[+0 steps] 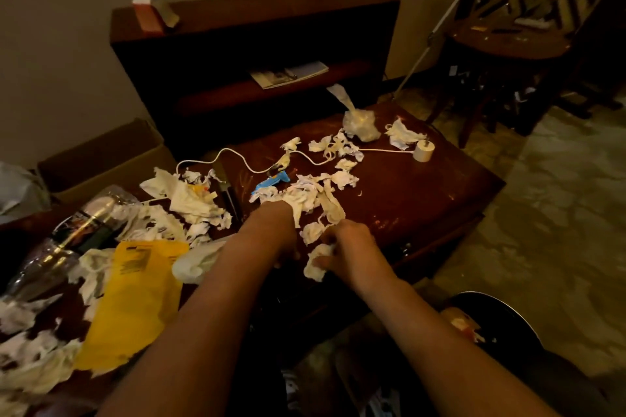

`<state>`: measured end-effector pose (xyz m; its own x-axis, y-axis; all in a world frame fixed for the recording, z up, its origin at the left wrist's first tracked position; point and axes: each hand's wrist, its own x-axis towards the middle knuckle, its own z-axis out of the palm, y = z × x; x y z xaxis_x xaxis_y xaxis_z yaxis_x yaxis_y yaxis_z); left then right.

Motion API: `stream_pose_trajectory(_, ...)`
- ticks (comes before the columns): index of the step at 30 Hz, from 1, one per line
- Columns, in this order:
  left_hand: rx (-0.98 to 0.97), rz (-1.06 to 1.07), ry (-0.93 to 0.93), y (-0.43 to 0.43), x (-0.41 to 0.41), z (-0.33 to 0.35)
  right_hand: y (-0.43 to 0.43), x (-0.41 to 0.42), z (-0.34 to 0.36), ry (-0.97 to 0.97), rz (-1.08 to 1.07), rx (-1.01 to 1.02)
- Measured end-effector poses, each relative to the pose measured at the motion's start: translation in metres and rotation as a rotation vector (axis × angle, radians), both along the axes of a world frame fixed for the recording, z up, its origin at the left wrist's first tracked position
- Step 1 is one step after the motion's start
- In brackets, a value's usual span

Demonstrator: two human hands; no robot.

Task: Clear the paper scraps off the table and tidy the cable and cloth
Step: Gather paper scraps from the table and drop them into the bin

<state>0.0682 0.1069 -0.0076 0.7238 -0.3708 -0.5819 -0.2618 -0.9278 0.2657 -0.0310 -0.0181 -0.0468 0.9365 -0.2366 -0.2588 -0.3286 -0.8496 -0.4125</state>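
A dark wooden table (423, 206) fills the middle of the view. It is strewn with torn white paper scraps (318, 189), thickest at the centre and out toward 8 o'clock. A yellow sheet (135, 298) lies at 7 o'clock. Just beside it, toward the centre, is a pale soft bundle (194, 262) that may be the cloth. Two bare forearms reach in from 6 o'clock. The left hand (276, 223) dips into the central heap, its fingers buried in paper, so I cannot tell whether they are spread or closed. The right hand (349, 244), just beside it, has its fingers curled tight around a crumpled scrap (316, 264). A thin white cable (386, 150) snakes from 10 o'clock to a small round puck (423, 150) at 2 o'clock, with scraps lying over it. The step in hand looks like gathering scraps; most remain, and the cable and bundle appear untouched. The next move likely calls for raking loose pieces into one handful without snagging the cable.
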Motion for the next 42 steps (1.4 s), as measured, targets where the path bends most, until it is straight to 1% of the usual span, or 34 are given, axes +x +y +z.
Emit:
stream_pose_trajectory(1, -0.012, -0.01, 0.01, -0.004, -0.003, -0.002, -0.001, -0.001, -0.001, -0.013, -0.01, 0.009)
stream_pose_trajectory(4, -0.083, -0.075, -0.04, -0.02, -0.015, -0.008, -0.006, -0.008, -0.004, -0.077, -0.05, 0.054)
stream_pose_trajectory(9, -0.132, -0.141, -0.095, -0.052, -0.025, -0.008, -0.029, -0.03, 0.007, -0.256, -0.149, 0.137)
stream_pose_trajectory(11, -0.222, -0.156, -0.15, -0.072, -0.032, -0.007, -0.05, -0.044, 0.019, -0.289, -0.197, 0.159)
stream_pose_trajectory(13, -0.347, -0.189, -0.177, -0.094, -0.043, -0.008, -0.076, -0.061, 0.03, -0.281, -0.272, 0.192)
stream_pose_trajectory(15, -0.435, -0.248, -0.131, -0.124, -0.061, -0.01, -0.109, -0.083, 0.036, -0.236, -0.344, 0.166)
stream_pose_trajectory(20, -0.535, -0.42, -0.056, -0.214, -0.121, -0.036, -0.188, -0.138, 0.016, -0.043, -0.579, 0.035)
stream_pose_trajectory(24, -0.504, -0.488, 0.019, -0.262, -0.161, -0.077, -0.221, -0.168, -0.013, 0.088, -0.731, 0.012)
stream_pose_trajectory(27, -0.454, -0.549, 0.05, -0.279, -0.177, -0.104, -0.233, -0.18, -0.03, 0.149, -0.765, 0.037)
stream_pose_trajectory(30, -0.417, -0.551, 0.066, -0.284, -0.187, -0.126, -0.236, -0.182, -0.039, 0.248, -0.814, 0.083)
stream_pose_trajectory(32, -0.399, -0.58, 0.068, -0.281, -0.19, -0.138, -0.238, -0.182, -0.047, 0.255, -0.824, 0.074)
stream_pose_trajectory(35, -0.338, -0.663, 0.106, -0.277, -0.195, -0.145, -0.236, -0.181, -0.044, 0.212, -0.802, 0.043)
stream_pose_trajectory(37, -0.319, -0.654, 0.102, -0.27, -0.193, -0.146, -0.233, -0.177, -0.041, 0.151, -0.773, 0.054)
stream_pose_trajectory(39, -0.304, -0.626, 0.065, -0.262, -0.182, -0.136, -0.226, -0.167, -0.036, 0.053, -0.704, 0.093)
stream_pose_trajectory(42, -0.29, -0.573, -0.007, -0.234, -0.154, -0.097, -0.202, -0.143, -0.02, -0.149, -0.567, 0.182)
